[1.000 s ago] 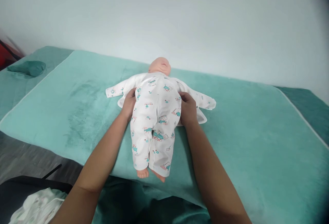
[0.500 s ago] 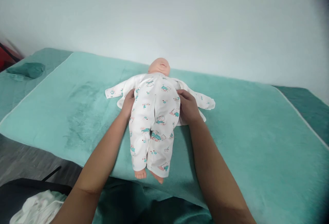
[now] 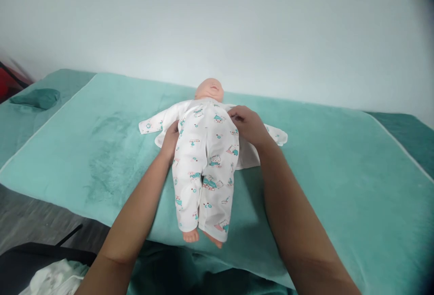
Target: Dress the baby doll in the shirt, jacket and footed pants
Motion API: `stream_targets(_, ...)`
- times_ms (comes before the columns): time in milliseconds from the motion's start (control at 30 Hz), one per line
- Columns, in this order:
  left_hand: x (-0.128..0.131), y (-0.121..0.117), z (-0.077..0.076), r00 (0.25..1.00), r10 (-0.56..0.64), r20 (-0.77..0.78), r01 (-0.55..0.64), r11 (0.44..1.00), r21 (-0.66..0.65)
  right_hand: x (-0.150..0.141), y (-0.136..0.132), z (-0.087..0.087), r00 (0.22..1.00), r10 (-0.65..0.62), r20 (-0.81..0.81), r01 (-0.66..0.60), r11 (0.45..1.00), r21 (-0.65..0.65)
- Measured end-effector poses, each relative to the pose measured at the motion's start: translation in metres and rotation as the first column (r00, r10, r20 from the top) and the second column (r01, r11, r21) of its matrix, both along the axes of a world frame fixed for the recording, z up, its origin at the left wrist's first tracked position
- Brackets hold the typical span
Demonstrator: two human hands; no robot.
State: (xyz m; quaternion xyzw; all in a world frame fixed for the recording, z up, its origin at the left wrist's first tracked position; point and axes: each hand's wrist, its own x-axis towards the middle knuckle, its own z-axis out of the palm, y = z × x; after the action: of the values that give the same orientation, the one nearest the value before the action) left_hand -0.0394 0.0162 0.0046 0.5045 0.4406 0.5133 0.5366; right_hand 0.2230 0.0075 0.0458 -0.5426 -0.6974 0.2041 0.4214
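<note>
While the doll (image 3: 205,91) lies on its back, with the green cloth (image 3: 305,173) under it, the left hand (image 3: 170,139) is tucked against one side of the doll. Its fingers are hidden, so I can't tell how tight it holds. The right hand (image 3: 249,125) is curled small beside the doll's chest, touching the white clothes (image 3: 190,150); I can't tell if it pinches. I guess the doll is light and firm, its clothes soft and floppy. Its middle, from both sides, seems best to hold.
</note>
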Motion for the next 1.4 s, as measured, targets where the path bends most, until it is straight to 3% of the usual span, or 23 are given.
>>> stream_targets(67, 0.001, -0.002, 0.003, 1.000, -0.003, 0.002, 0.003, 1.000, -0.008, -0.002, 0.002, -0.004, 0.999, 0.030, 0.016, -0.032, 0.989, 0.144)
stream_targets(133, 0.003, -0.004, 0.007, 1.000, -0.005, 0.006, 0.005, 1.000, -0.022, -0.005, 0.004, -0.010, 1.000, -0.003, -0.011, 0.005, 0.983, 0.183)
stream_targets(300, 0.007, -0.009, 0.015, 1.000, -0.006, 0.015, 0.007, 0.998, -0.060, -0.004, 0.024, -0.020, 0.948, -0.315, 0.043, 0.313, 0.949, 0.042)
stream_targets(400, 0.008, -0.012, 0.019, 1.000, -0.002, 0.020, 0.003, 0.998, -0.063, -0.003, 0.037, -0.022, 0.924, -0.382, 0.029, 0.381, 0.924, 0.033)
stream_targets(733, 0.010, -0.001, 0.015, 0.992, 0.120, -0.049, -0.126, 0.981, -0.146, -0.021, 0.026, -0.017, 0.932, -0.208, -0.295, 0.201, 0.978, -0.056)
stream_targets(833, 0.011, 0.005, 0.011, 0.985, 0.134, -0.106, -0.147, 0.982, -0.122, -0.021, 0.031, -0.017, 0.942, -0.223, -0.253, 0.211, 0.975, -0.072)
stream_targets(933, 0.012, 0.012, 0.009, 0.948, 0.202, -0.247, -0.195, 0.979, 0.055, -0.016, 0.039, -0.019, 0.949, -0.293, -0.114, 0.287, 0.956, -0.068)
stream_targets(1033, 0.012, 0.023, 0.008, 0.912, 0.293, -0.287, -0.252, 0.953, 0.169, -0.010, 0.046, -0.023, 0.934, -0.354, -0.041, 0.352, 0.935, -0.042)
stream_targets(1267, 0.012, 0.039, 0.002, 0.885, 0.313, -0.346, -0.286, 0.950, 0.128, -0.010, 0.047, -0.030, 0.928, -0.362, -0.089, 0.360, 0.932, -0.035)
stream_targets(1400, 0.011, 0.035, 0.000, 0.859, 0.302, -0.413, -0.275, 0.953, 0.124, -0.016, 0.030, -0.032, 0.948, -0.263, -0.180, 0.273, 0.962, 0.032)
